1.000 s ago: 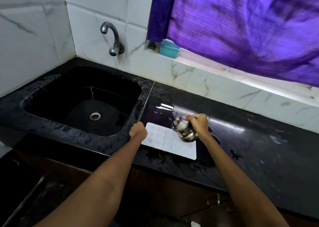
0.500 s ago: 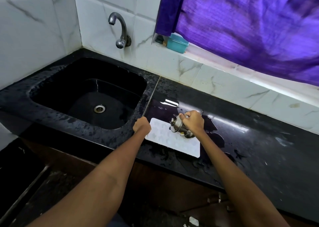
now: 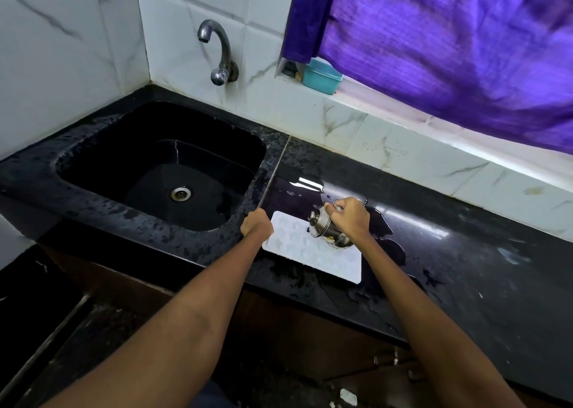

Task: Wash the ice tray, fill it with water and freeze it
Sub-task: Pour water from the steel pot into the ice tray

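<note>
A white ice tray (image 3: pixel 313 252) lies flat on the wet black counter (image 3: pixel 465 252), just right of the sink. My left hand (image 3: pixel 256 225) grips the tray's left end with curled fingers. My right hand (image 3: pixel 350 216) holds a small steel pot (image 3: pixel 324 226), tipped to the left over the tray's far half. The tray's cavities look pale and shiny; how much water they hold cannot be told.
A black sink (image 3: pixel 161 165) with a steel drain sits to the left, under a steel tap (image 3: pixel 220 53) on the tiled wall. A teal box (image 3: pixel 321 77) stands on the window ledge beneath a purple curtain (image 3: pixel 449 44). Water is puddled on the counter around the tray.
The steel pot has come lower and tipped further left over the tray. My left hand stays on the tray's left end. The camera view has shifted slightly.
</note>
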A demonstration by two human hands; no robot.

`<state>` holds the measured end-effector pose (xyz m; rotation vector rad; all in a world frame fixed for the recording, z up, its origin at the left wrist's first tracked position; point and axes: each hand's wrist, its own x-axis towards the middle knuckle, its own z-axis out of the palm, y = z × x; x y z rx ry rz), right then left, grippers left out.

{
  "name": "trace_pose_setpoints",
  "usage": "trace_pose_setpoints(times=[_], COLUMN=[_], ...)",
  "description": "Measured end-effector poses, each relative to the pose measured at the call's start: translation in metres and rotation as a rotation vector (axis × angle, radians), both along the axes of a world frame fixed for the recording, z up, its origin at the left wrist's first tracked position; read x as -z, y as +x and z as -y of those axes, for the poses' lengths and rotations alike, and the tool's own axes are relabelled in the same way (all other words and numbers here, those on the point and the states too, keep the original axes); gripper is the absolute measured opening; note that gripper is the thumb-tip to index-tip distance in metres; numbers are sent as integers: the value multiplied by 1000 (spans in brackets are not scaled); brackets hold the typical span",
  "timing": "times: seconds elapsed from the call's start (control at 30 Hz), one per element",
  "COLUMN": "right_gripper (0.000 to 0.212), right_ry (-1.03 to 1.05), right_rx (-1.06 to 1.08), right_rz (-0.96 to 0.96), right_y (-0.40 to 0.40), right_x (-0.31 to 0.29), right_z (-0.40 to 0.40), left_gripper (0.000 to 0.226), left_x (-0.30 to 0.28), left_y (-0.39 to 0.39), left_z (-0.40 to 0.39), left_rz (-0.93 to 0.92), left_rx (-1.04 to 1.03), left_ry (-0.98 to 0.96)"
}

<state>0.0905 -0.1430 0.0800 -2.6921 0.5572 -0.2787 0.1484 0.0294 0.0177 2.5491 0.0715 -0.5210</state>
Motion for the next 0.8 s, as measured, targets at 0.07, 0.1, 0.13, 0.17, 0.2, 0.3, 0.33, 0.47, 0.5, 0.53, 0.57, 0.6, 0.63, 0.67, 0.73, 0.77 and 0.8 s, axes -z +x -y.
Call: trace_pose_setpoints(times=[0.07, 0.1, 0.13, 0.17, 0.2, 0.3, 0.33, 0.47, 0.5, 0.53, 0.57, 0.6, 0.63, 0.67, 0.73, 0.77, 0.8], right_gripper=[52, 53, 54, 54, 55, 54, 54, 55, 55, 56, 56, 56, 56, 57, 57, 57, 57], right_ry=[2, 9, 23, 42, 70, 176, 212, 299, 302, 295, 277, 251, 222, 194, 136, 107, 81], right_rx=[-2, 0, 7, 18, 34, 89, 101, 98, 86, 73, 59, 43, 25, 10, -12, -20, -29], right_rz=[3, 5, 8, 13, 20, 49, 63, 95, 94, 88, 77, 64, 53, 45, 27, 16, 7], right_y=[0, 0, 0, 0, 0, 3, 4, 9, 10, 11, 12, 13, 13, 13, 14, 15, 16], right_x=[1, 1, 2, 2, 2, -1, -2, -6, -5, -5, -4, -3, -2, 0, 1, 1, 2], right_z=[0, 1, 2, 3, 4, 7, 7, 4, 2, -1, -5, -9, -14, -18, -25, -29, -31], left_gripper=[44, 44, 44, 45, 45, 46, 46, 44, 44, 44, 44, 44, 44, 43, 43, 42, 42], left_x=[0, -1, -1, -1, -1, -1, 0, -1, -1, -1, -2, -2, -2, -2, -1, -1, -1], left_y=[0, 0, 0, 0, 0, 0, 0, -1, -1, -1, -1, -1, -1, -1, -1, -1, -1], left_z=[0, 0, 0, 0, 0, -1, -1, -1, -1, -1, -2, -2, -2, -3, -3, -4, -4], left_rz=[1, 1, 1, -1, -2, -7, -9, -17, -19, -21, -24, -26, -28, -29, -28, -28, -30], left_rx=[0, 0, -1, -2, -2, -2, -2, -7, -7, -7, -8, -11, -13, -15, -19, -18, -17], left_ry=[-1, -2, -2, -2, -3, -3, -3, -12, -16, -20, -24, -28, -32, -38, -47, -53, -58])
